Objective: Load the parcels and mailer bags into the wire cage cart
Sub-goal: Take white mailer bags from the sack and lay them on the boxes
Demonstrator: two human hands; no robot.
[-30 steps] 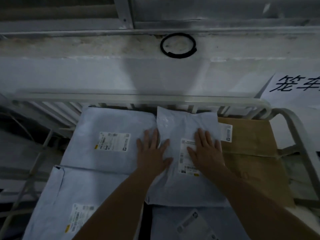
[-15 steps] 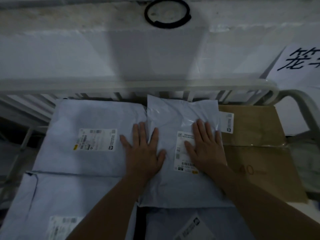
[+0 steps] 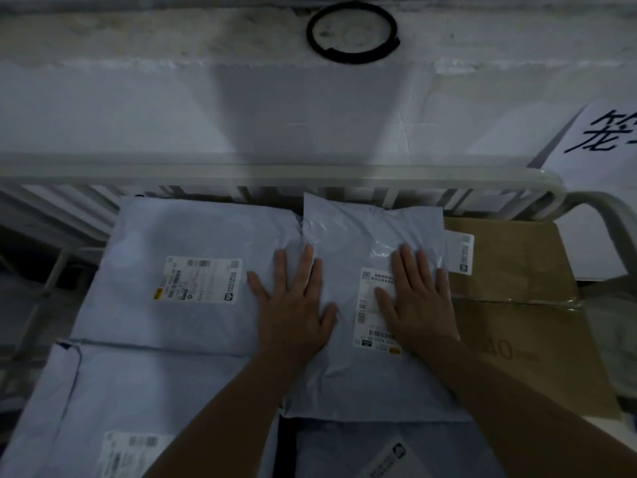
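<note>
Pretty dim in here. Pale wall (image 3: 172, 108) straight ahead, grubby ledge (image 3: 172, 32) up top with a black ring (image 3: 353, 31) on it, paper sign (image 3: 603, 139) with big black characters off to the right.

Wire cage cart (image 3: 606, 215) below that, white top rail (image 3: 138, 169) across the back, curving round at the right. Piled high inside: big mailer bag (image 3: 172, 236) at back left with a white label (image 3: 198, 279), front-left mailer bag (image 3: 138, 391) in front of it, near mailer bag (image 3: 344, 450) at the bottom edge of the view, brown cardboard box (image 3: 517, 270) along the right side. Smaller mailer bag (image 3: 355, 243) on top of the lot, up against the back rail, between the big one and the box, overlapping the box's left edge.

Left hand (image 3: 293, 312) flat and wide open, fingers spread, palm down across the seam between the smaller bag and the big one. Right hand (image 3: 417, 305) same deal, flat on the smaller bag's shipping label (image 3: 367, 305), gripping nothing.

Versus half a second back: basically no change, both palms in the same spots, bag not shifted. Versus a full second back: view dipped lower, window frame gone from the top.
</note>
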